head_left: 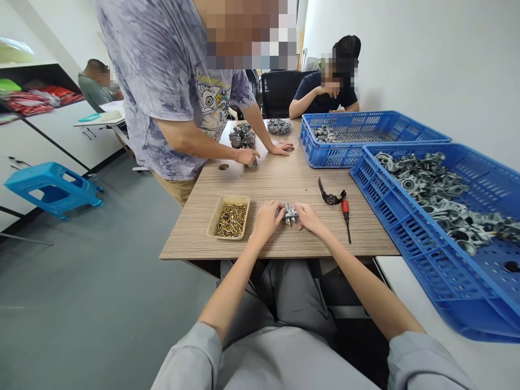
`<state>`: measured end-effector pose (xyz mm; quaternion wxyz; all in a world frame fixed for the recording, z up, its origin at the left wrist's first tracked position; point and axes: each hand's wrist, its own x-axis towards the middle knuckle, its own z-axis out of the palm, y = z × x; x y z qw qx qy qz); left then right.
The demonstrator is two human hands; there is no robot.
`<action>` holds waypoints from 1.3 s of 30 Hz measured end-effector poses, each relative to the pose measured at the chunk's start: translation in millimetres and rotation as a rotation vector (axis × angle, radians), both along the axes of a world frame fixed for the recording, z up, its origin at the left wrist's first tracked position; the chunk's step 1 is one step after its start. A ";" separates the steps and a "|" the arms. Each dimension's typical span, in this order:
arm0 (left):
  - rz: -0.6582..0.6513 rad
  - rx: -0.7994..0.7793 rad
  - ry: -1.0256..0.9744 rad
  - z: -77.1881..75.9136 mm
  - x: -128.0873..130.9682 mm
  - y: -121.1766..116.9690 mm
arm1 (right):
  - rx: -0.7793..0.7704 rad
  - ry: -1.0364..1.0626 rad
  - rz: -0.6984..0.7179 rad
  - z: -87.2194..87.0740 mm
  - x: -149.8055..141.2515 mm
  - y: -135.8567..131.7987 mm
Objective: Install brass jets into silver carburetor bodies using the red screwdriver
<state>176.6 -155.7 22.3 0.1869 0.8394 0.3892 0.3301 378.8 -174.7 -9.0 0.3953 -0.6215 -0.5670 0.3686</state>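
My left hand (266, 219) and my right hand (309, 218) are at the table's near edge. Their fingertips pinch a small die-cast metal part (290, 214) from both sides, and brass-coloured bits show on it. Left of my left hand stands a shallow tan tray (214, 219) full of small brass fittings. Right of my right hand lie a wristwatch (331, 197) and a red-handled screwdriver (345, 212). The wood-grain table (276, 184) lies under all of these.
Two blue perforated crates (400, 227) of grey metal castings stand at the right. Across the table, a standing person's hand (247, 157) rests on a part beside metal piles. A seated person is behind. A blue stool (51, 189) stands on the floor at the left.
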 end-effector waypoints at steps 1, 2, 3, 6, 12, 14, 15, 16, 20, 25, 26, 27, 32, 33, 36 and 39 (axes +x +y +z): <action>-0.018 0.013 0.037 3.0 -1.1 1.1 | 0.002 0.004 -0.007 -0.7 -0.3 -0.9; -0.034 0.025 0.071 5.6 -1.9 2.2 | 0.005 0.007 -0.016 -1.5 -0.6 -1.8; -0.051 0.037 0.103 8.0 -2.5 3.2 | 0.008 0.008 -0.026 -2.4 -0.9 -2.6; -0.090 0.070 0.186 14.3 -2.7 5.7 | 0.016 0.011 -0.052 -4.6 -1.7 -4.8; -0.162 0.104 0.296 24.5 -0.5 7.3 | 0.027 0.022 -0.076 -5.7 -2.6 -7.4; -0.163 0.099 0.297 26.0 -0.4 7.1 | 0.032 0.028 -0.076 -6.2 -2.6 -7.9; -0.164 0.093 0.290 26.3 -0.5 7.0 | 0.034 0.032 -0.074 -6.6 -2.5 -8.1; -0.166 0.086 0.281 26.3 -0.6 6.9 | 0.037 0.037 -0.072 -7.1 -2.3 -8.2; -0.165 0.055 0.230 24.5 -0.9 7.3 | 0.044 0.049 -0.064 -9.1 -1.3 -8.2; -0.151 0.035 0.156 18.7 -0.9 9.4 | 0.047 0.053 -0.068 -8.6 -1.2 -8.9; -0.147 0.031 0.140 16.8 -0.7 10.0 | 0.048 0.053 -0.067 -7.7 -1.3 -9.3; -0.142 0.026 0.123 14.8 -0.4 10.6 | 0.048 0.054 -0.064 -6.7 -1.3 -9.8; -0.113 -0.015 0.057 5.4 1.3 13.2 | 0.044 0.057 -0.043 -1.8 -0.6 -11.6; -0.110 -0.028 0.047 4.5 1.3 13.3 | 0.043 0.058 -0.040 -1.2 -0.5 -11.8; -0.114 -0.032 0.034 4.7 0.1 12.0 | 0.042 0.068 -0.036 -0.3 -0.3 -12.1; -0.133 0.009 0.049 6.4 -2.2 9.5 | 0.042 0.076 -0.037 -0.2 -0.5 -12.7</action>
